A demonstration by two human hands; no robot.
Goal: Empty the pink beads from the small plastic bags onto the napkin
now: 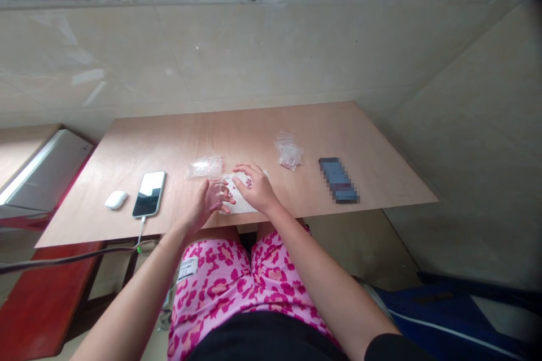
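Left hand point(215, 197) open, right hand point(255, 188) curved, grip unclear, one white sheet point(242, 205) half-hidden beneath, several reddish pieces point(249, 183) atop, two clear-bag piles point(289, 152), one corded phone point(149, 194), one white case point(116, 199), one blurred device point(339, 180).

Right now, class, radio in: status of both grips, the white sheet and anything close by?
Left grip half-curled at white sheet's left edge, hold unclear. Right grip over sheet, thumb and forefinger apart. Small reddish pieces on sheet. Clear plastic packaging just beyond.

Small reddish pieces point(249, 183) lie on a white sheet point(244, 205).
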